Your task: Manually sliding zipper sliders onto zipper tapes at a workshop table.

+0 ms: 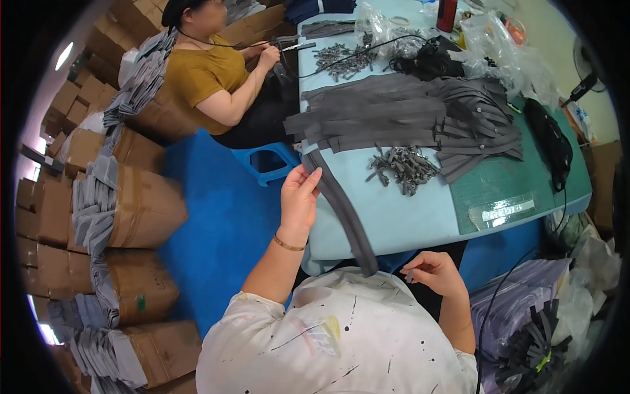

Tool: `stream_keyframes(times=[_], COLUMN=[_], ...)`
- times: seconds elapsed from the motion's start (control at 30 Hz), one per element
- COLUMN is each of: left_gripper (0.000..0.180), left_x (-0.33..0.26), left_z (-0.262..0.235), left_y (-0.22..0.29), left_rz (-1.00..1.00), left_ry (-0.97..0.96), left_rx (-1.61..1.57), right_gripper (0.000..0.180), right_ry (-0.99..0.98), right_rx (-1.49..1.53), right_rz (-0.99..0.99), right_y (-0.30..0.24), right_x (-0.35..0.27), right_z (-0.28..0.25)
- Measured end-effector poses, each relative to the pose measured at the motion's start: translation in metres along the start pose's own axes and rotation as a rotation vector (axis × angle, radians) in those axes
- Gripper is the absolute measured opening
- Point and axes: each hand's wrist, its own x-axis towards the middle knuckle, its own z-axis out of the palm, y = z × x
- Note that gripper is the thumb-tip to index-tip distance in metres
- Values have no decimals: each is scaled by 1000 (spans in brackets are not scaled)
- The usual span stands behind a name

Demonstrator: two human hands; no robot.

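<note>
holding dark zipper strip (pixel 344 207) and grey piece (pixel 409 276)

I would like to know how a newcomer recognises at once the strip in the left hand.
Find the pale blue table, then the left hand at its left edge. From there, one dark grey strip curves toward the white shirt. The neighbouring strips lie massed farther up the table; this one is held apart.

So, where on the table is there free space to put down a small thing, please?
The widest free patch is the pale blue cloth between the dark strip in the left hand, the nearer pile of grey parts and the green mat. The mat is bare between stacked strips and the white label. Crowded: the far side, with plastic bags.
</note>
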Motion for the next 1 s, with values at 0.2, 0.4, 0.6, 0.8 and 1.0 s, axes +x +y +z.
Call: stream_keyframes(times=[0.2, 0.4, 0.6, 0.8, 1.0], left_gripper=[21, 26, 27, 17, 15], left_x=[-6, -18, -23, -19, -23], left_z=[10, 28, 31, 45, 60], left_y=[-6, -8, -23, -21, -23], left_rz=[101, 14, -75, 133, 1031], left_ry=[-180, -410, -582, -599, -603], left_rx=[201, 303, 400, 772, 1300], right_gripper=[7, 11, 14, 9, 8], right_ry=[203, 358, 337, 509, 455], right_rx=[-105, -202, -25, -443, 29], right_rz=[23, -415, -297, -512, -271], right_y=[-21, -31, -31, -31, -19], right_x=[29, 91, 120, 108, 117], right_z=[7, 20, 28, 30, 23])
